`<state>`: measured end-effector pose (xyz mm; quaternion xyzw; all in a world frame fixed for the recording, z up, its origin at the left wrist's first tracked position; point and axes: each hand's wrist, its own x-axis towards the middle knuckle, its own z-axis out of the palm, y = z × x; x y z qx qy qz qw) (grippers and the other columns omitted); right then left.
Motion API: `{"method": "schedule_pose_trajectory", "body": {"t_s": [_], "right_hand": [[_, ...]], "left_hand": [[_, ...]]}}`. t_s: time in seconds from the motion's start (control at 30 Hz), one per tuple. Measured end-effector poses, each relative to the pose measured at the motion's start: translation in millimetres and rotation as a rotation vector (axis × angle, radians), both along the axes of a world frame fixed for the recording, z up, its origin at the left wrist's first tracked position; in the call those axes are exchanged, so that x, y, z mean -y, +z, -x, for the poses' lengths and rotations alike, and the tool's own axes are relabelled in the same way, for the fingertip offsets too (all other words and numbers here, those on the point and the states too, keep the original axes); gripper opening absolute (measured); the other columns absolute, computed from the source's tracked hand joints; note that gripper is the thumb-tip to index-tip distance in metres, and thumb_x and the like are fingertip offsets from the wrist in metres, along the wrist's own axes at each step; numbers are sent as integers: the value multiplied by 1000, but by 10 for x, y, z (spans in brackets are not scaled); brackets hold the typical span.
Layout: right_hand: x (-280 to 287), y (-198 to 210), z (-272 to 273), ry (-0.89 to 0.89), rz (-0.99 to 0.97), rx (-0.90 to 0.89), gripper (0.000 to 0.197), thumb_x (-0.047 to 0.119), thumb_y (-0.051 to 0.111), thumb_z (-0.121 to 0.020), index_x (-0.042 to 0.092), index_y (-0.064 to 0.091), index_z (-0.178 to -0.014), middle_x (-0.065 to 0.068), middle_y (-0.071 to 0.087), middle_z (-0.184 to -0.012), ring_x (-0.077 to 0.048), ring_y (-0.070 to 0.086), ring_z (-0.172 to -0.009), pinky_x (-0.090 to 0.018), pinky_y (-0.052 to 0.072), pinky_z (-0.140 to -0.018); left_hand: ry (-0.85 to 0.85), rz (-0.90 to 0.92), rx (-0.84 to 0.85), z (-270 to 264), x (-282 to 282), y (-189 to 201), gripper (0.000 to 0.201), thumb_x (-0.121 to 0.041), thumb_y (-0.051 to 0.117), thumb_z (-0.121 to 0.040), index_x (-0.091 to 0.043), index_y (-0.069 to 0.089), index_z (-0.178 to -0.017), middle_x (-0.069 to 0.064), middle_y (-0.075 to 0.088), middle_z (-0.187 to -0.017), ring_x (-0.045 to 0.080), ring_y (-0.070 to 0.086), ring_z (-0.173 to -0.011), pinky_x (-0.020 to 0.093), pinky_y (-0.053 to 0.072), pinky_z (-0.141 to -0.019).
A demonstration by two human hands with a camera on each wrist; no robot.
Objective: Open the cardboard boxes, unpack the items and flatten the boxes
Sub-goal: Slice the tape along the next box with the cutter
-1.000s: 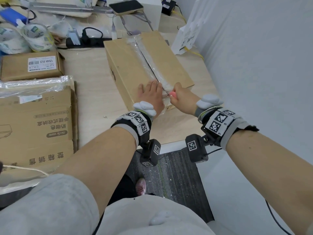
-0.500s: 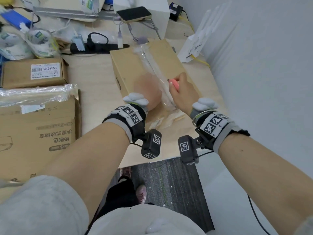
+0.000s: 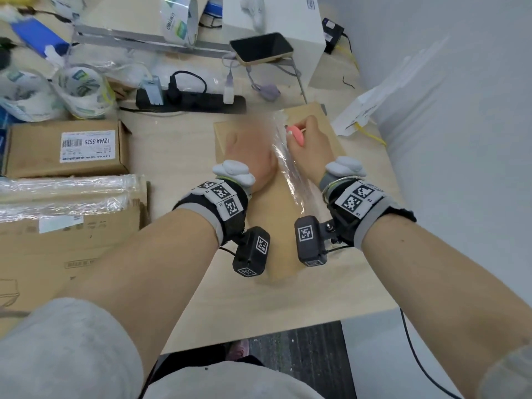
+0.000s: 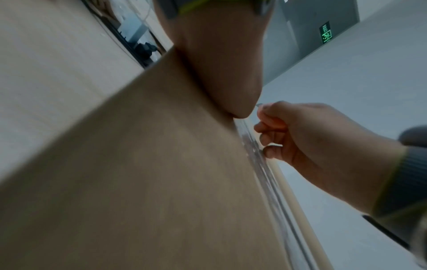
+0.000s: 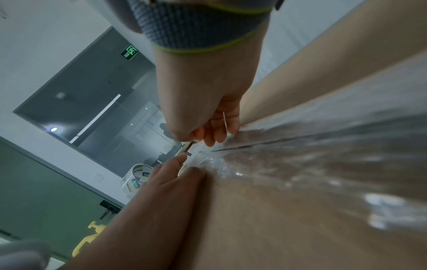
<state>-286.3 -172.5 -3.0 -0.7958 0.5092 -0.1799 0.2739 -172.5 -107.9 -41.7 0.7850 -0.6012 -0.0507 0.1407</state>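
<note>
Your right hand [image 3: 306, 146] has its fingers curled tight around one pink cutter [image 3: 296, 135], its tip down at the clear tape [image 3: 290, 174] that runs along the top seam of the box [image 3: 276, 231]. Your left hand [image 3: 249, 158] lies flat on that box's top, fingers straight, just left of the tape, pressing it down on the desk [image 3: 331, 286]. That box sits in the middle of the desk, between your two wrists. Three cardboard boxes show in all: to the left, one small box with a white label [image 3: 64, 149], and nearer you one large taped box [image 3: 69, 226]. Behind them lie one black power strip [image 3: 190, 100], two tape rolls [image 3: 83, 90] and one phone [image 3: 260, 48].
</note>
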Motion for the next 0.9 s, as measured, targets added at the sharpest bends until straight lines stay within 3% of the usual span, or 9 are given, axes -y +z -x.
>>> {"method": "schedule_pose_trajectory", "body": {"t_s": [0.1,0.27,0.47,0.7,0.9], "right_hand": [[183,-21,-191,27,-3,-36,25,26,47,-98,8,48,-115,-1,59,-98,-16,52,-82,-23,33,-68],[374,-56,-362,61,-7,-145,24,29,43,-98,10,45,-111,-7,60,-91,-29,59,-85,-33,42,-73],[439,-70,-406,151,32,-209,27,27,41,-100,6,43,-115,-13,64,-98,-31,60,-86,-32,39,-71],[485,-53,-498,188,77,-378,27,26,34,-101,5,38,-117,-7,52,-84,-25,47,-69,-31,30,-64],[497,-19,-532,218,33,-439,30,24,35,-100,2,36,-121,-9,53,-86,-25,49,-72,-32,32,-66]], "left_hand": [[-3,-30,-12,-22,46,-24,60,-33,36,-96,-11,25,-150,6,25,-156,25,25,-140,42,24,-102],[-16,-99,-23,-34,106,-68,60,-35,26,-99,-12,14,-153,4,13,-160,19,9,-148,44,13,-114],[-23,-115,-18,-28,110,-82,61,-35,26,-98,-10,16,-152,6,17,-159,21,10,-147,46,13,-114],[-23,-123,-15,-5,109,-62,63,-34,29,-97,-8,15,-152,7,19,-159,22,12,-147,47,12,-114],[-22,-127,-24,1,108,-55,62,-34,29,-97,-8,16,-152,7,19,-159,23,12,-147,47,11,-114]]}}
